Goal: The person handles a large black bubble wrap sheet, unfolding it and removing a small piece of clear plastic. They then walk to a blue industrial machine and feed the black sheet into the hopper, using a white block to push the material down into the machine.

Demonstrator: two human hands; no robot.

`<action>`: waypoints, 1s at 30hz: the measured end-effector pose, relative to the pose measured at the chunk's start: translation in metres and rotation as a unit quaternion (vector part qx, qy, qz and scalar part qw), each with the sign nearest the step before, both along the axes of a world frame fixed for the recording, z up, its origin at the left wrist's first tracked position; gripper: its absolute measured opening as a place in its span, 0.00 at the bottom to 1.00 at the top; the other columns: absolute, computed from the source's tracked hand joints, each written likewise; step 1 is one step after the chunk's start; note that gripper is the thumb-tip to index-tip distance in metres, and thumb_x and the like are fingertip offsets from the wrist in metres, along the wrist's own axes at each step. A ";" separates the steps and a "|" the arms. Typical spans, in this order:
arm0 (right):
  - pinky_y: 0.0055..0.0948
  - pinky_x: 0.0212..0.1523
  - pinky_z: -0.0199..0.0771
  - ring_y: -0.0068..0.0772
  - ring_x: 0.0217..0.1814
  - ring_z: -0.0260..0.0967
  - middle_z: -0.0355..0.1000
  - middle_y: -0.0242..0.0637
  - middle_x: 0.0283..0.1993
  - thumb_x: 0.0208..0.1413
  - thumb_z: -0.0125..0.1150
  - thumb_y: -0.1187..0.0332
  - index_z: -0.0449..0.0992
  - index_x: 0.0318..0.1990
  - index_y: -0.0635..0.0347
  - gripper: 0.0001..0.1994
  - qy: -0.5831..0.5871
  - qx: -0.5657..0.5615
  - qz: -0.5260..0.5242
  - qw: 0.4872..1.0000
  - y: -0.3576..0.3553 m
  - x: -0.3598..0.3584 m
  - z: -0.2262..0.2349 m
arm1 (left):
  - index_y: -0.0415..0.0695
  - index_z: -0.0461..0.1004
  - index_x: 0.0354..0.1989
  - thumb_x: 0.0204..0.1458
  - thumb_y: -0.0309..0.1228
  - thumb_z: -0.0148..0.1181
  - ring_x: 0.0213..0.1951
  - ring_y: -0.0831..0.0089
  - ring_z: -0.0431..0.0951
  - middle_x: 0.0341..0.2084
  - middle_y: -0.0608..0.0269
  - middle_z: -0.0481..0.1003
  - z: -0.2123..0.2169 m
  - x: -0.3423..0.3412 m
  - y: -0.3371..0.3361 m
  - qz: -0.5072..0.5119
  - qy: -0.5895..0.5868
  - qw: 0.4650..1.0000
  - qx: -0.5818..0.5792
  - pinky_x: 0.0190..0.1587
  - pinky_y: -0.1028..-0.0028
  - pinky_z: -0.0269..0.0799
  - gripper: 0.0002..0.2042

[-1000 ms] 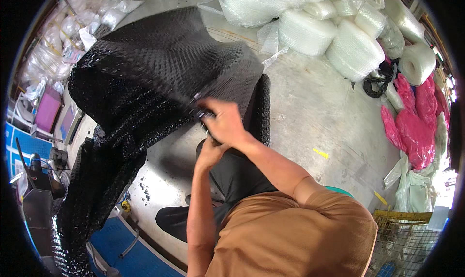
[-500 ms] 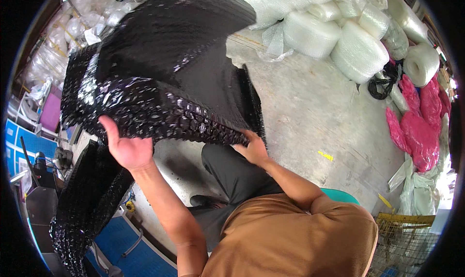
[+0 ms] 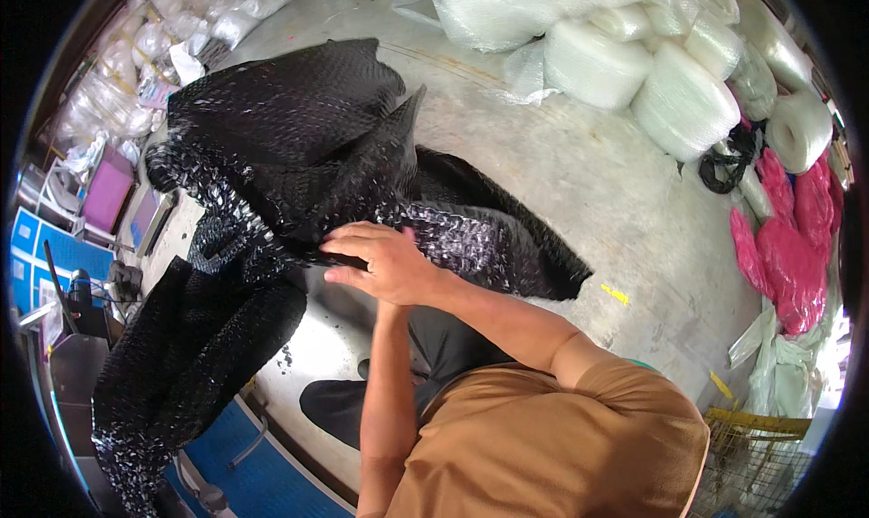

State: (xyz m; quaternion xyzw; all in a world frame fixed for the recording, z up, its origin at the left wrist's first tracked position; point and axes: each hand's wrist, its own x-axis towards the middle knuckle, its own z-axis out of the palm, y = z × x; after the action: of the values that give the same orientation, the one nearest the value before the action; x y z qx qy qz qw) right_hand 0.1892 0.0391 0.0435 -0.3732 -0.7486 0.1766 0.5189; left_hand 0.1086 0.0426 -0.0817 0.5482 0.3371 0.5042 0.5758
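Observation:
A large sheet of black bubble wrap (image 3: 281, 110) lies crumpled and folded in front of me, its glossy bubbles catching the light. My right hand (image 3: 385, 263) reaches across to the left at the sheet's near edge, fingers above and thumb below, with the edge between them. Behind it, my left hand (image 3: 408, 235) is mostly hidden; only a fingertip seems to show beside the wrap, so its grip cannot be made out. A folded flap of the sheet spreads to the right of both hands. More black wrap (image 3: 181, 364) hangs down at the left, over the equipment.
Big rolls of clear bubble wrap (image 3: 597, 63) are piled at the far right on the concrete floor (image 3: 561, 174). Pink plastic bags (image 3: 789, 264) lie at the right, above a wire basket (image 3: 751, 455). Blue-topped equipment (image 3: 262, 464) stands lower left; bagged clear plastic is heaped far left.
The raised sheet has dropped and folded down nearer the floor. My right hand has moved left across the wrap, and my left hand, open before, has moved right behind it.

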 end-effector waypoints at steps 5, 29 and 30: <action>0.46 0.65 0.69 0.50 0.64 0.72 0.79 0.43 0.56 0.65 0.62 0.60 0.81 0.53 0.60 0.16 -0.054 0.003 -0.126 0.991 0.013 0.058 0.007 | 0.46 0.71 0.64 0.66 0.27 0.60 0.55 0.67 0.77 0.56 0.61 0.76 0.083 -0.044 0.014 0.179 -0.211 0.947 -0.163 0.57 0.67 0.78 0.18; 0.48 0.52 0.77 0.54 0.51 0.77 0.78 0.51 0.47 0.59 0.67 0.55 0.82 0.49 0.61 0.19 -0.242 -0.388 -0.042 0.888 -0.062 0.078 -0.097 | 0.38 0.76 0.58 0.69 0.42 0.54 0.54 0.57 0.81 0.55 0.53 0.80 0.116 -0.238 -0.035 0.196 -0.388 0.898 -0.065 0.60 0.55 0.77 0.20; 0.48 0.52 0.77 0.54 0.51 0.77 0.78 0.51 0.47 0.59 0.68 0.55 0.81 0.49 0.61 0.20 -0.230 -0.383 -0.023 0.894 -0.067 0.074 -0.093 | 0.38 0.76 0.58 0.70 0.41 0.53 0.55 0.58 0.81 0.55 0.53 0.80 0.109 -0.256 -0.042 0.204 -0.395 0.893 -0.068 0.60 0.55 0.77 0.20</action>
State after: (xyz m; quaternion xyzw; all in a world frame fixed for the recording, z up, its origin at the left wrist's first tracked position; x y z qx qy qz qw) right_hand 0.2634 -0.0277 -0.0491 -0.5899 -0.7130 0.3467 0.1528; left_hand -0.1471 0.0007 0.0274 0.1822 0.2195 0.7615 0.5820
